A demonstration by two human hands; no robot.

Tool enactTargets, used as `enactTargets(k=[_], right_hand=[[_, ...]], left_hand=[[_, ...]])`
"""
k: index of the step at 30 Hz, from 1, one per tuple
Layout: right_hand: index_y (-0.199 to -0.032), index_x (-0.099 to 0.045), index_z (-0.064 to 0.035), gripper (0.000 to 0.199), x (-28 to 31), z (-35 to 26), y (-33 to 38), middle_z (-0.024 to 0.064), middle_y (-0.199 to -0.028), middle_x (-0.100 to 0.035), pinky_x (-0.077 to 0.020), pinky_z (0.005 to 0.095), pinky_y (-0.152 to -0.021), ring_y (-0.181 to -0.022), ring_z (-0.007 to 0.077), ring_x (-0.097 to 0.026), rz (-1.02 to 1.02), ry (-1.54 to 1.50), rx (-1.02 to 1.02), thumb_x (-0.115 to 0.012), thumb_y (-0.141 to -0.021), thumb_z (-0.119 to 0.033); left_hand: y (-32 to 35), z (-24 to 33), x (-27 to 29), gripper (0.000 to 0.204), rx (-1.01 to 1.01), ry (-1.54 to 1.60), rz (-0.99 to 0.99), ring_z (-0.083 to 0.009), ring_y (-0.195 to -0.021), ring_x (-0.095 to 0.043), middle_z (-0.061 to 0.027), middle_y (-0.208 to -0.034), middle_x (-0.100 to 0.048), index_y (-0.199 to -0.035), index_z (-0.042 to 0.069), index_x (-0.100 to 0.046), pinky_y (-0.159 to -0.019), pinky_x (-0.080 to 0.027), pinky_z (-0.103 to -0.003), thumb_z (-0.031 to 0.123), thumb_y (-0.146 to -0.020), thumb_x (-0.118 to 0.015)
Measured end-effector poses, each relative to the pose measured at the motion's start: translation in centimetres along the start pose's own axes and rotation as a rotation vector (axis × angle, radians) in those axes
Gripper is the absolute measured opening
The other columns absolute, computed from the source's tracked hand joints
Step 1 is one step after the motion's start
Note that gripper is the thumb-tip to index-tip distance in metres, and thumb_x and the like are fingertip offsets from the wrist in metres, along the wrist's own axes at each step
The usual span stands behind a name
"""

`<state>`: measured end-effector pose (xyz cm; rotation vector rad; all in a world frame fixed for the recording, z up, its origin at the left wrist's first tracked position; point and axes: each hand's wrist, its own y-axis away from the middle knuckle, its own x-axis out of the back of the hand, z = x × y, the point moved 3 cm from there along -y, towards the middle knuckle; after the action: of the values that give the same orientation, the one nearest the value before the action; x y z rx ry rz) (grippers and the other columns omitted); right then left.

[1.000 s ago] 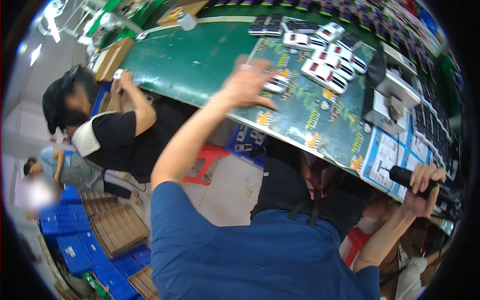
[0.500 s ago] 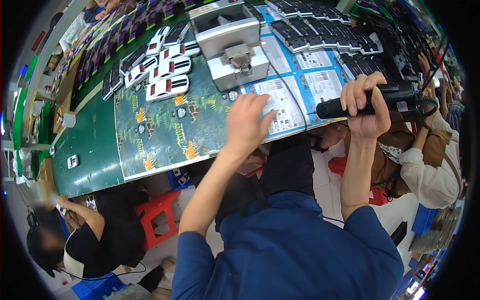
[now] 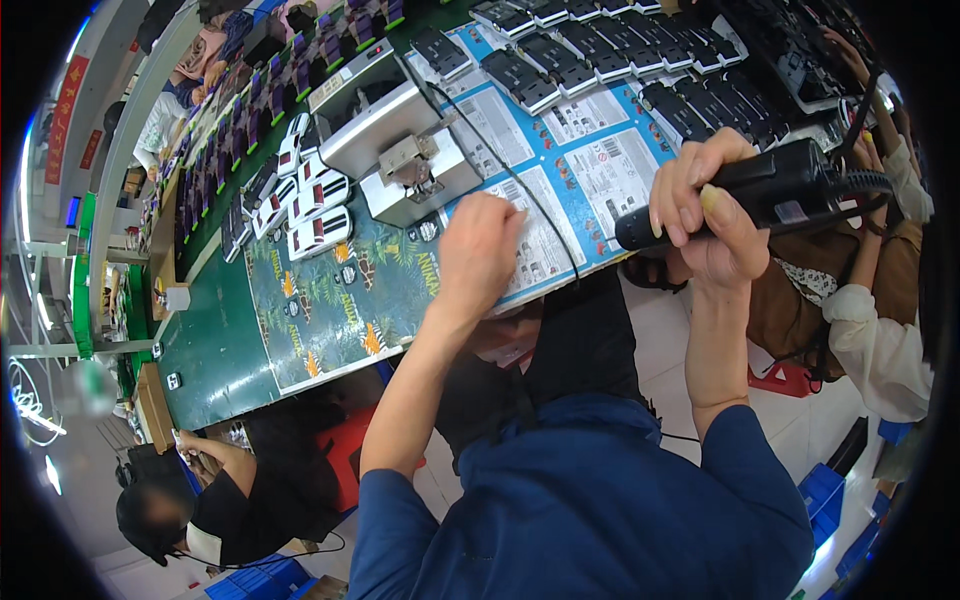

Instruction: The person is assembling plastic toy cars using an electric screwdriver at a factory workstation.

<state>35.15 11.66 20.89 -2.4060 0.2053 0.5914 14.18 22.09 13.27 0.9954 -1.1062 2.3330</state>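
Observation:
My right hand is wrapped round a black electric screwdriver, held level above the table's near edge with its nose toward the left. A cord leaves its far end. My left hand is closed, its fingers curled in over the printed sheets on the tabletop; whatever it may hold is hidden. Just beyond that hand stands a metal fixture with a clamp-like block on its front. White toy car bodies lie in a group to the fixture's left.
Rows of black-and-white car bases cover the far right of the table. A thin black cable crosses the sheets. At the lower left a person in black sits by the green table; another in a pale sleeve is at right.
The view has turned, so the table and fixture appear shifted and tilted. My left hand's fingers, spread before, have curled closed. My right hand keeps its hold on the screwdriver.

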Motion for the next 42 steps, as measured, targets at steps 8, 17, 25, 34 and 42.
enactTargets(k=[8,17,25,34,42], right_hand=[[-0.092,-0.05,0.0011,0.023,1.7,-2.4,-0.4,0.0055,-0.062,-0.048,-0.0452,0.0278,-0.051,-0.047,0.0119,-0.047,0.048,-0.046,0.042,-0.066,-0.087,-0.013],[-0.089,-0.051,0.0014,0.021,1.0,-2.4,0.3,0.0064,-0.063,-0.051,-0.0473,0.0291,-0.051,-0.048,0.0121,-0.049,0.061,-0.093,-0.027,-0.069,-0.084,-0.009],[-0.09,-0.052,0.0024,0.021,1.1,-2.9,1.0,0.0102,-0.067,-0.057,-0.0495,0.0292,-0.052,-0.049,0.0128,-0.052,0.087,-0.025,-0.097,-0.07,-0.08,-0.005],[-0.099,-0.05,-0.0034,0.018,-1.4,-4.2,-2.3,0.0036,-0.068,-0.048,-0.0435,0.0299,-0.057,-0.053,0.0133,-0.047,-0.072,-0.065,0.192,-0.054,-0.093,-0.02],[-0.104,-0.062,0.0012,0.012,-11.1,2.5,-7.5,0.0044,-0.07,-0.057,-0.0509,0.0269,-0.057,-0.057,0.0123,-0.057,-0.199,-0.065,0.338,-0.062,-0.092,-0.002]], left_hand=[[-11.6,-4.2,13.8,0.02,0.044,-0.357,0.335,-0.0241,-0.077,-0.065,-0.0117,-0.087,-0.068,-0.096,0.002,-0.068,-0.069,-0.05,-0.036,0.016,-0.083,-0.075],[-16.4,-1.5,-6.0,0.059,0.3,0.058,0.305,-0.0469,-0.124,-0.045,-0.0319,-0.127,-0.052,-0.13,-0.013,-0.041,-0.107,-0.033,-0.052,0.018,-0.086,-0.067],[-15.2,-5.4,-9.7,0.078,0.785,0.15,0.098,-0.041,-0.112,-0.059,-0.0247,-0.118,-0.063,-0.125,-0.007,-0.047,-0.103,-0.038,-0.053,0.039,-0.073,-0.081],[-9.5,1.8,-5.2,0.032,0.373,0.574,0.392,-0.0262,-0.079,-0.061,-0.0146,-0.087,-0.063,-0.093,-0.002,-0.054,-0.072,-0.048,-0.038,0.011,-0.074,-0.078],[5.0,0.1,2.4,0.03,0.771,1.204,0.281,-0.0158,-0.093,-0.067,-0.0083,-0.11,-0.067,-0.121,0.002,-0.053,-0.082,-0.057,-0.032,0.005,-0.093,-0.064]])
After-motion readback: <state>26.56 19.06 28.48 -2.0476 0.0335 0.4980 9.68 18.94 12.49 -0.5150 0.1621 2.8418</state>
